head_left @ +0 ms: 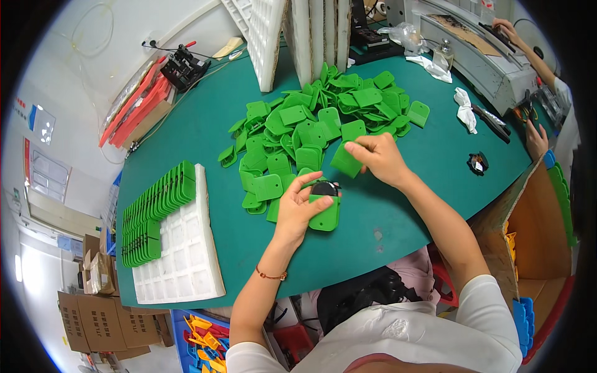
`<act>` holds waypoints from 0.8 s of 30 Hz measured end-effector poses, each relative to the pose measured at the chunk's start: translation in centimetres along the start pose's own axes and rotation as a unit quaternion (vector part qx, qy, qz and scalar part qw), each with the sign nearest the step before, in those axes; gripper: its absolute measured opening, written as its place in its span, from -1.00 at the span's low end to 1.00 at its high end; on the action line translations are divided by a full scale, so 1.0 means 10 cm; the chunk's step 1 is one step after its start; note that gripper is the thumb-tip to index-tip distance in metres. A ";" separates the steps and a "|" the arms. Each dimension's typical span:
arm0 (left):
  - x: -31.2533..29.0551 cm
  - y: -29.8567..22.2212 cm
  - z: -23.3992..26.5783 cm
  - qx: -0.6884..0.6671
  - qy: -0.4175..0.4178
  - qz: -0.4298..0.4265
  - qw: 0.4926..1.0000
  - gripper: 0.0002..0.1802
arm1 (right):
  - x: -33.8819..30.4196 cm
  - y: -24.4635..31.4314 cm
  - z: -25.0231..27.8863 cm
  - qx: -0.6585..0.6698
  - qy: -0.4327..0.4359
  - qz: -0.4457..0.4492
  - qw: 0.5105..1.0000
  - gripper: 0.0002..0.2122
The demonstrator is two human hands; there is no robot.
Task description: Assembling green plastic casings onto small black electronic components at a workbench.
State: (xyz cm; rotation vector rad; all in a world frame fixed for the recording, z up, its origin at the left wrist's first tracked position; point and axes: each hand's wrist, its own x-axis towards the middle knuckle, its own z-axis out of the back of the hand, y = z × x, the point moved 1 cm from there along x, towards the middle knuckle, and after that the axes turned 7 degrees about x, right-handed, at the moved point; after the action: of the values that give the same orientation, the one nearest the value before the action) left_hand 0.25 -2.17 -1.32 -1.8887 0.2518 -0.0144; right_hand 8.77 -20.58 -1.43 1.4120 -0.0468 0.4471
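The green tabletop [205, 124] carries a white foam tray [186, 261] at its left edge and a pile of green plastic plates [323, 118] near the middle. The right hand [382, 158] pinches one green plate [345, 163] beside the pile. The left hand [298, 208] has its grip closed on another plate [326, 214] with a black round part [323, 188], nearer the front edge.

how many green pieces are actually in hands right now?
2. The left hand holds a green piece near the table's front; the right hand pinches another green piece beside the pile.
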 end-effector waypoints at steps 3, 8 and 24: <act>-0.02 0.01 -0.04 0.125 0.008 -0.022 0.992 -0.29 | -0.04 0.10 -0.05 0.132 0.025 -0.079 0.988 -0.61; -0.05 0.01 -0.04 0.140 0.026 -0.020 0.990 -0.32 | -0.09 0.12 -0.11 0.120 0.119 -0.059 0.984 -0.63; -0.08 -0.11 -0.09 0.180 0.035 0.009 0.983 -0.49 | -0.08 0.12 -0.12 0.042 0.186 -0.029 0.981 -0.61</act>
State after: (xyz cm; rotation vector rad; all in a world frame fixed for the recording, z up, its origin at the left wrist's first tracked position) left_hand -0.50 -2.55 0.07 -1.5278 0.2932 -0.1089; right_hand 7.30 -19.52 -0.73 1.3889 0.3183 0.6645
